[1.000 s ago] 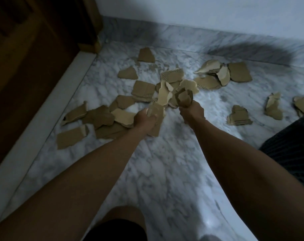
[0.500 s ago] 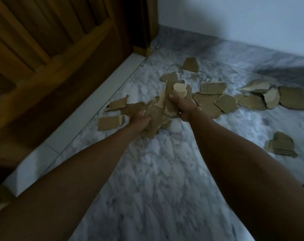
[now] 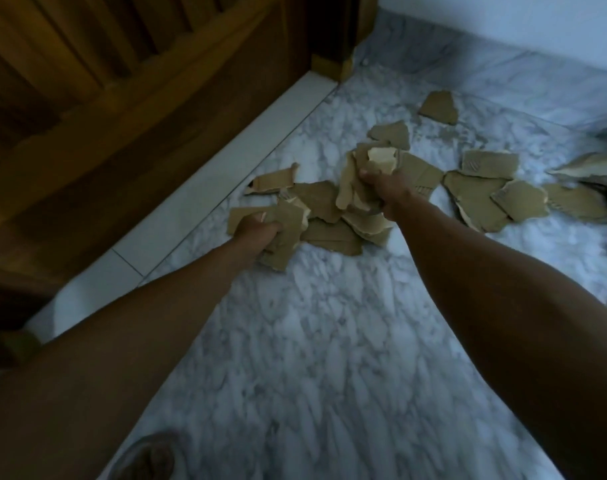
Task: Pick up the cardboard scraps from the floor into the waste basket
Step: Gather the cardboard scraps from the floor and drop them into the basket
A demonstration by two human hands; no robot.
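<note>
Left hand (image 3: pixel 257 230), right hand (image 3: pixel 387 188): each fisted on cardboard scraps (image 3: pixel 361 188) near floor's (image 3: pixel 312 341) door-side edge. Squeeze bundles tight before lifting; waste basket unseen.

Both fists full of torn cardboard over a marble floor

Left hand (image 3: pixel 257 232) clenched on a brown scrap (image 3: pixel 284 233); right hand (image 3: pixel 387 188) closed around a bunch of scraps (image 3: pixel 362 178) sticking up above the knuckles. More cardboard pieces (image 3: pixel 482 199) scattered flat on the white-veined marble floor (image 3: pixel 312 358), mostly right of the hands. Wooden door (image 3: pixel 122 98) and pale threshold strip (image 3: pixel 198 202) along the left. One loose scrap (image 3: pixel 439 107) near the far wall (image 3: pixel 503 19).
</note>
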